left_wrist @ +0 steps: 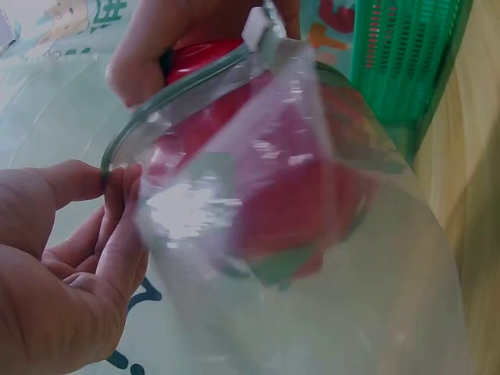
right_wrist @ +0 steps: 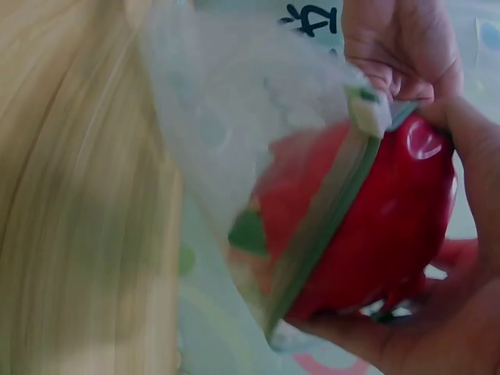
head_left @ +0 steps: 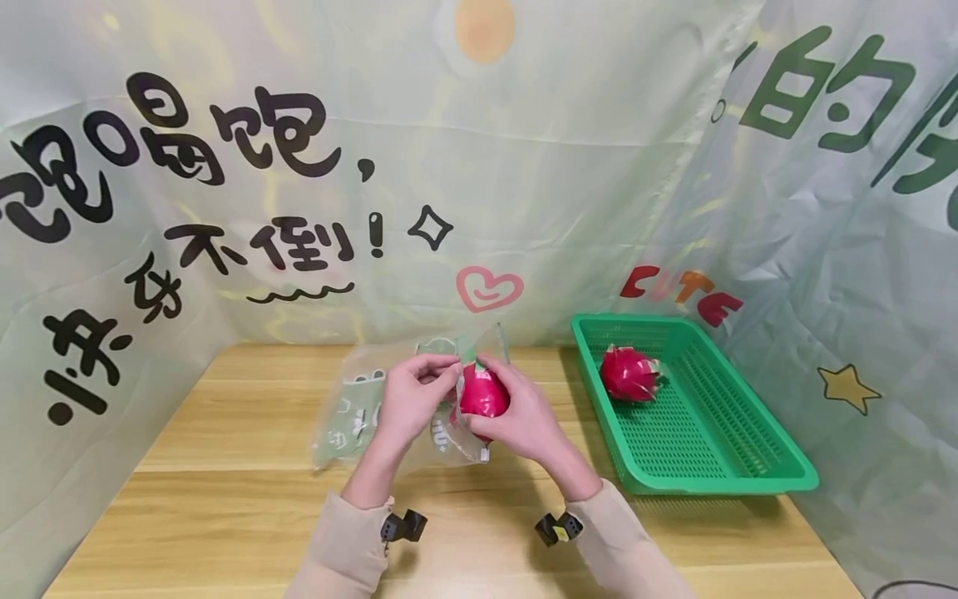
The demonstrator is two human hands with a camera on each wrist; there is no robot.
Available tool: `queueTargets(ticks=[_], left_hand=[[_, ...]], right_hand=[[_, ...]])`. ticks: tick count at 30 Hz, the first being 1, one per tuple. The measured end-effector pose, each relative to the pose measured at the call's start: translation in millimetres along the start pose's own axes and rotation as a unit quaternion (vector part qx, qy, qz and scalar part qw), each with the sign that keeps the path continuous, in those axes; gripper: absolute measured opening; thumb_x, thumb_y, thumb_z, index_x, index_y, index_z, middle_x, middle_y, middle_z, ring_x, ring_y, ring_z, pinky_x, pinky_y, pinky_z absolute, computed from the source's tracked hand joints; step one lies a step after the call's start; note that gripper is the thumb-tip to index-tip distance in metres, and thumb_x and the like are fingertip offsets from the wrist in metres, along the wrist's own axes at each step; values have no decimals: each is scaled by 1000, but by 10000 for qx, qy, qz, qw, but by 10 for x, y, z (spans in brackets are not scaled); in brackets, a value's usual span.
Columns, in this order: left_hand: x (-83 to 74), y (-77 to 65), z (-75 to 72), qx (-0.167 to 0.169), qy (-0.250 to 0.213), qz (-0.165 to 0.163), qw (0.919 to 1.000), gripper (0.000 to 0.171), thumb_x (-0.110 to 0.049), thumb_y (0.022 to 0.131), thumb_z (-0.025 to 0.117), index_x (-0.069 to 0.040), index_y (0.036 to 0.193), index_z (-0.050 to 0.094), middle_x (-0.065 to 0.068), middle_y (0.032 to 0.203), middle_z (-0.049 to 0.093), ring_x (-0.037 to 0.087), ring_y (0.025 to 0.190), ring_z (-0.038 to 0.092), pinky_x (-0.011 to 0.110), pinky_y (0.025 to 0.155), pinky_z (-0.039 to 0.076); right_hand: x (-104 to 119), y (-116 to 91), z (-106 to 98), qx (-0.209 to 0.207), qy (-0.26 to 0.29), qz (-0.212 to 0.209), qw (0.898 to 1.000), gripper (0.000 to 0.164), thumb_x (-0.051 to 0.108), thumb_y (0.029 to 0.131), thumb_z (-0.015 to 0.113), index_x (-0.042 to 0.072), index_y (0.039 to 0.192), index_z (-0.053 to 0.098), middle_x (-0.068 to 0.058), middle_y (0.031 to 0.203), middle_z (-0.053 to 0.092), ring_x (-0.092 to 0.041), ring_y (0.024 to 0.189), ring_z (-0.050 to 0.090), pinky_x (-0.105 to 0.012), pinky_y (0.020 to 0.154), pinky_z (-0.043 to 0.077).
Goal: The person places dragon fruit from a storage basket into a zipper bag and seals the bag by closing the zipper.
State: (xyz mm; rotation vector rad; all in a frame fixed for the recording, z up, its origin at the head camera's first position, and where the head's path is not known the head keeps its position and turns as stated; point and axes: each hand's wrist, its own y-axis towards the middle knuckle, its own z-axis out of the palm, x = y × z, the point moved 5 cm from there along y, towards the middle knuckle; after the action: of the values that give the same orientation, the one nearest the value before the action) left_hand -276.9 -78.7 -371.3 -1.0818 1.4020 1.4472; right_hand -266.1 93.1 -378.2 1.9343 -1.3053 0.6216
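My right hand grips a pink-red dragon fruit, fingers and thumb curled round its sides. The fruit sits partway through the mouth of a clear zip bag. Its leading part with green-tipped scales shows through the plastic in both wrist views. Thumb and fingers of my left hand pinch the bag's green zip rim on the side opposite the white slider. The bag's body stretches left from the fruit, printed with green and white figures.
A green plastic basket stands on the right of the wooden table, with another dragon fruit at its far left. A printed cloth hangs behind and at both sides. Each wrist carries a small black camera.
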Motion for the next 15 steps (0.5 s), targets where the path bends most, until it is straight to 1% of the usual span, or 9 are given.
queueTargets(ticks=[4, 6, 7, 9, 11, 13, 15], left_hand=[[24, 7, 14, 8, -151, -37, 9999, 18, -1, 92, 76, 5, 108, 77, 11, 87, 74, 12, 71, 69, 24, 63, 62], [22, 4, 8, 16, -88, 3, 10000, 19, -1, 92, 76, 4, 109, 77, 12, 87, 74, 14, 74, 71, 23, 65, 62], [15, 1, 2, 11, 11, 31, 10000, 19, -2, 92, 76, 3, 110, 77, 11, 87, 74, 15, 75, 72, 23, 65, 61], [-2, -9, -14, 34, 302, 21, 9995, 22, -5, 91, 78, 0, 112, 77, 10, 88, 75, 17, 77, 73, 23, 67, 61], [-22, -18, -34, 81, 695, 0, 9975, 24, -7, 90, 79, -2, 113, 76, 10, 88, 76, 19, 77, 73, 23, 67, 60], [-37, -24, -51, 170, 1116, -51, 9936, 25, -10, 90, 79, -3, 114, 76, 8, 88, 76, 19, 77, 72, 25, 67, 59], [-49, -23, -66, 259, 1478, -61, 9887, 25, -10, 88, 77, -2, 112, 77, 7, 87, 76, 18, 76, 70, 27, 66, 59]], right_hand=[[-50, 28, 56, 380, 456, 3, 9982, 79, 20, 80, 82, 13, 152, 52, -9, 130, 65, -24, 101, 64, -35, 74, 63], [-72, 26, 80, 421, 642, 51, 9970, 78, 17, 81, 81, 12, 152, 52, -10, 130, 65, -24, 102, 64, -34, 74, 64], [-86, 27, 90, 376, 662, 56, 9971, 77, 17, 81, 82, 11, 152, 52, -10, 130, 65, -25, 102, 64, -34, 75, 64], [-96, 17, 102, 233, 675, 47, 9974, 77, 17, 81, 83, 9, 151, 53, -11, 132, 65, -26, 104, 65, -36, 75, 64], [-105, 9, 111, 68, 622, -45, 9980, 78, 17, 79, 84, 8, 151, 54, -13, 136, 64, -27, 107, 65, -38, 77, 65], [-112, -2, 116, -80, 513, -170, 9985, 79, 18, 78, 86, 9, 150, 55, -12, 140, 62, -27, 110, 65, -38, 79, 65], [-114, -12, 122, -112, 404, -321, 9986, 81, 20, 76, 87, 11, 151, 55, -10, 144, 60, -26, 113, 64, -38, 82, 64]])
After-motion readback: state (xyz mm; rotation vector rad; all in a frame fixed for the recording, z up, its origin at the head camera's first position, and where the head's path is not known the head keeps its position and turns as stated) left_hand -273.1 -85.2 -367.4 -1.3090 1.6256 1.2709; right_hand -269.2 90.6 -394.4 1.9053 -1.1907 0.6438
